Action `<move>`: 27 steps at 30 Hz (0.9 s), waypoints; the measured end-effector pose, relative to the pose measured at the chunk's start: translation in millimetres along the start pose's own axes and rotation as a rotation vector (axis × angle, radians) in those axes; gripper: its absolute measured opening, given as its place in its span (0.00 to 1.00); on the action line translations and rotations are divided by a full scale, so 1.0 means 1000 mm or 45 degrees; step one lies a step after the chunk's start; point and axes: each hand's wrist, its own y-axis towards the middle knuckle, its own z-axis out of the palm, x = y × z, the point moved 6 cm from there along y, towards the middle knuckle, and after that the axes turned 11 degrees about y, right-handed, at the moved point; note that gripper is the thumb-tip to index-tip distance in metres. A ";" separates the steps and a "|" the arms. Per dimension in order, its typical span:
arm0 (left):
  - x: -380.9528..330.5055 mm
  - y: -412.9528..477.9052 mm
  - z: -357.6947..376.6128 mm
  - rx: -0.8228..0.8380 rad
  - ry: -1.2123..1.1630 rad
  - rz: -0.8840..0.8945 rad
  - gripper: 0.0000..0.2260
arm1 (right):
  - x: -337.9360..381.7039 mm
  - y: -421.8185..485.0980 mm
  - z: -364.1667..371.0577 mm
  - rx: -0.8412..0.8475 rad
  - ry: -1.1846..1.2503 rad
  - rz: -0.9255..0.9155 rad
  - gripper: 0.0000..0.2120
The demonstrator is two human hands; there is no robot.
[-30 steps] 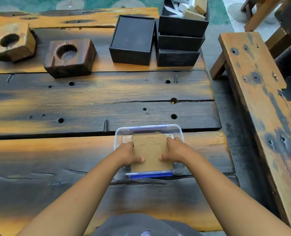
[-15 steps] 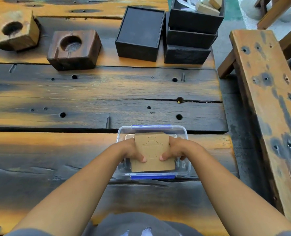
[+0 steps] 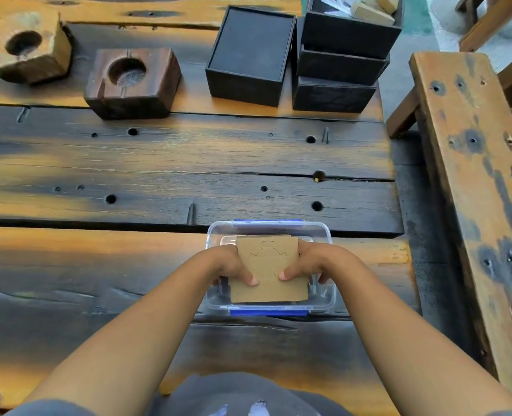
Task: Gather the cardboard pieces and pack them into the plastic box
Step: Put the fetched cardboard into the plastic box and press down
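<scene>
A clear plastic box [image 3: 326, 304] with blue clips stands near the table's front edge. Over its opening I hold a stack of brown cardboard pieces [image 3: 268, 283], the top one marked with a cut gear outline. My left hand [image 3: 232, 267] grips the stack's left side, thumb on top. My right hand [image 3: 310, 262] grips the right side in the same way. The stack's near edge overhangs the box's near wall; how deep the stack sits in the box is hidden.
Two wooden blocks with round holes [image 3: 30, 46] [image 3: 132, 82] sit at the back left. Black boxes [image 3: 250, 55] and a stack of black trays [image 3: 341, 55] holding wood pieces stand at the back right. A wooden bench [image 3: 473, 187] runs along the right.
The camera view has shifted slightly, so the scene sits a little lower and further right in frame. Both hands keep their grip on the cardboard stack over the box.
</scene>
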 end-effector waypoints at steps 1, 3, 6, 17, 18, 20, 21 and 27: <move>0.001 0.000 -0.002 -0.002 -0.012 0.011 0.33 | -0.001 0.001 -0.001 0.006 0.040 -0.005 0.42; 0.005 0.001 -0.004 -0.004 -0.059 0.034 0.29 | -0.003 0.001 -0.001 0.026 0.106 -0.016 0.39; 0.005 -0.001 0.000 0.045 -0.011 0.067 0.29 | -0.007 0.004 0.004 0.018 0.059 -0.042 0.38; 0.002 -0.006 0.009 0.155 -0.001 0.090 0.34 | -0.016 0.006 0.006 -0.032 -0.098 -0.046 0.44; 0.002 -0.007 0.011 0.203 -0.019 0.101 0.32 | -0.017 0.006 0.005 -0.023 -0.070 -0.058 0.42; 0.002 -0.008 0.012 0.240 -0.057 0.115 0.29 | -0.018 0.005 0.006 -0.009 -0.048 -0.074 0.40; 0.003 -0.007 0.011 0.221 -0.066 0.113 0.27 | -0.018 0.005 0.007 -0.011 -0.070 -0.076 0.41; 0.005 -0.006 0.010 0.177 -0.032 0.107 0.24 | -0.016 0.003 0.011 -0.016 -0.169 -0.076 0.44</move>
